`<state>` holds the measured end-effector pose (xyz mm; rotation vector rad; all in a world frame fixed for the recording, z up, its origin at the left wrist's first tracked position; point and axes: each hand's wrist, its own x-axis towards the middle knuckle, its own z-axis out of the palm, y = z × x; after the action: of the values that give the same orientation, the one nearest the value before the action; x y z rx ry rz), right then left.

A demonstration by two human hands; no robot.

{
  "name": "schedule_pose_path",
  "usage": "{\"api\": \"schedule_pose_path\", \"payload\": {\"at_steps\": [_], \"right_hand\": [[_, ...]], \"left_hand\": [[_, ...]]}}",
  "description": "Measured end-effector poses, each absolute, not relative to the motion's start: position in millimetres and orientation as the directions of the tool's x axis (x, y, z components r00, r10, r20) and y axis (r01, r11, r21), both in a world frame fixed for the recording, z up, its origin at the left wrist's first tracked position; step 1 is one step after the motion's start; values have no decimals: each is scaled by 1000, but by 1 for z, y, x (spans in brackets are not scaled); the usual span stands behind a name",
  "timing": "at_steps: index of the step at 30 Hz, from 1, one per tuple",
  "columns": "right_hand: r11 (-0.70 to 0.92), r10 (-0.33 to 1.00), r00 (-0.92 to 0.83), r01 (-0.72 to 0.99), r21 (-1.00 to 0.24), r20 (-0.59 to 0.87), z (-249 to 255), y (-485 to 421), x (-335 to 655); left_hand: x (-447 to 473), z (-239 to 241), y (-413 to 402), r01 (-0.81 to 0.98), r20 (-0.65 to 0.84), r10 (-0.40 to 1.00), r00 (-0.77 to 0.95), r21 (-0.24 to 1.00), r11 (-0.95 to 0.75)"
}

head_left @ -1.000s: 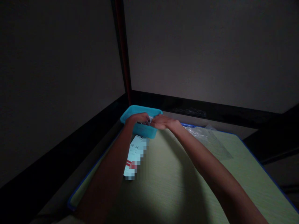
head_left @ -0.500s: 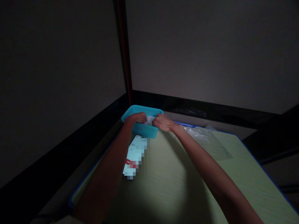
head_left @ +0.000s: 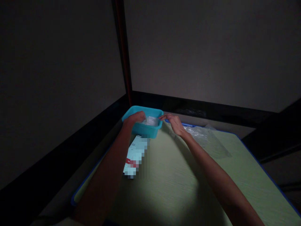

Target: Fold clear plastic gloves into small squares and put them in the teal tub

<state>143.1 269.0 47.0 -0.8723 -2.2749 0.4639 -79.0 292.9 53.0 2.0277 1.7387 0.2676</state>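
Note:
A turquoise plastic tub [head_left: 147,129] stands at the far corner of the table. Clear plastic bags [head_left: 152,121] lie inside it, pale and shiny. My left hand [head_left: 138,117] reaches over the tub's near left side, its fingers curled closed at the edge of the plastic; the fingertips are partly hidden. At the tub's right rim is my right hand [head_left: 173,121], fingers stretched out toward the rim and holding nothing that I can see.
On the pale green, blue-edged table [head_left: 169,175] a lit phone [head_left: 134,153] lies in front of the tub, partly blurred out. A clear plastic sheet or bag [head_left: 207,139] lies flat to the right. Grey walls [head_left: 199,56] meet behind the table.
My right hand has drawn back from inside the tub to its right rim, its fingers straightening. More of the plastic inside now shows. My left hand has stayed in the tub.

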Motion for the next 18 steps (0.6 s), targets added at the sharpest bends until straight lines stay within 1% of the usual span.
{"api": "schedule_pose_path", "payload": {"at_steps": [2, 5, 9, 13, 15, 18], "right_hand": [[695, 717, -525, 497, -519, 458, 43, 264, 152], [654, 757, -494, 577, -490, 428, 33, 255, 166], [587, 809, -489, 706, -396, 327, 16, 234, 189], [479, 875, -427, 828, -292, 228, 0, 206, 213], [407, 910, -368, 879, -248, 188, -5, 192, 226], [283, 958, -266, 942, -182, 110, -11, 172, 245]], "left_hand": [[-76, 57, 286, 895, -66, 992, 104, 441, -65], [-65, 64, 271, 890, 113, 994, -7, 454, -45], [-37, 76, 242, 857, 349, 935, -67, 500, -125], [1, 73, 206, 811, 468, 883, -40, 532, -245], [17, 64, 188, 750, 527, 850, 4, 561, -352], [36, 42, 162, 689, 516, 848, 122, 571, -446]]}}
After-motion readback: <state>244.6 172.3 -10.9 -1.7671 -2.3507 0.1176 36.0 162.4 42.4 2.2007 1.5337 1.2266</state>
